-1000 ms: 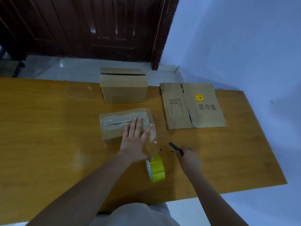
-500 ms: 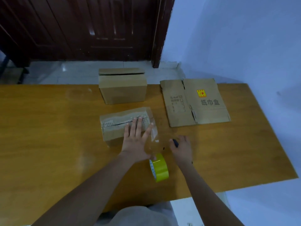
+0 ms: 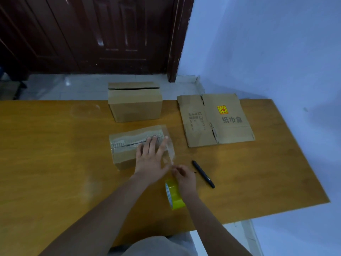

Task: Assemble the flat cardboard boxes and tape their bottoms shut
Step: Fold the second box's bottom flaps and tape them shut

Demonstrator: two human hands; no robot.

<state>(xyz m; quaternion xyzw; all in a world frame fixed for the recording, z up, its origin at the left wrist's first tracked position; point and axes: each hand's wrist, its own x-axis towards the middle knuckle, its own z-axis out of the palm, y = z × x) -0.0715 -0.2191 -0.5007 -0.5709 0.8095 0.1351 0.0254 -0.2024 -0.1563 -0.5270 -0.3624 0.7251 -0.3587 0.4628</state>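
Observation:
A small assembled cardboard box [image 3: 121, 156] lies in the middle of the wooden table [image 3: 55, 163], with clear tape over its seam. My left hand [image 3: 150, 159] presses flat on the box's right half, fingers spread. A strip of clear tape [image 3: 170, 152] runs from the box's right end down to a yellow tape roll [image 3: 174, 197] standing on edge near me. My right hand [image 3: 184, 179] pinches that strip just above the roll. A flat folded box [image 3: 215, 120] with a yellow label lies to the right.
A second assembled box [image 3: 135, 106] stands at the table's far edge, its top flap ajar. A black pen [image 3: 203, 173] lies on the table just right of my right hand. A dark wooden door and a blue wall stand behind.
My right hand has let go of the black pen, which now lies on the table, and moved left to the tape strip. My left hand stays on the box.

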